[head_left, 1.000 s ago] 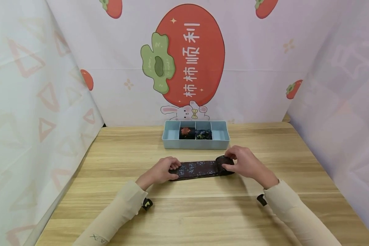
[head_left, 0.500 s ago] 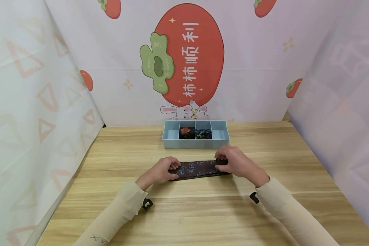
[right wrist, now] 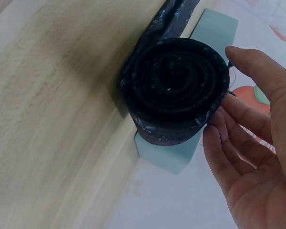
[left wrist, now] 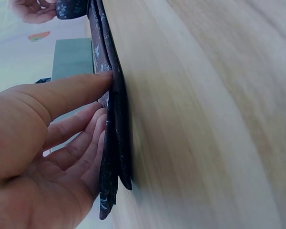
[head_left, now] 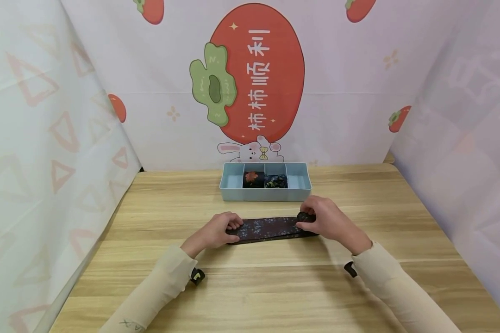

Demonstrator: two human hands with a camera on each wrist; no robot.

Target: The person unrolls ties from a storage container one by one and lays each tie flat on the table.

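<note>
A dark necktie (head_left: 271, 227) with small blue flowers lies lengthwise on the table, partly wound up. Its flat end is under my left hand (head_left: 216, 231), thumb at the near edge and fingers bent over the cloth. In the left wrist view, the layered tail (left wrist: 109, 176) sticks out past the fingers. My right hand (head_left: 329, 219) holds the rolled end, thumb and fingertips at its outer side. From the right wrist, the roll (right wrist: 174, 86) shows as a tight spiral standing on edge, with the unrolled length trailing away behind it.
At the back stands a light blue divided box (head_left: 266, 194). Its two middle compartments hold dark rolls, one with an orange flower (head_left: 252, 178), the other with a blue-and-yellowish pattern (head_left: 276, 181). A printed cloth backdrop (head_left: 337, 115) rises behind the wooden table (head_left: 266, 291).
My right hand shifts left along the necktie with the roll, then slightly back right, its fingers now wrapped differently about the roll. The left hand moves barely leftward with the flat end.
</note>
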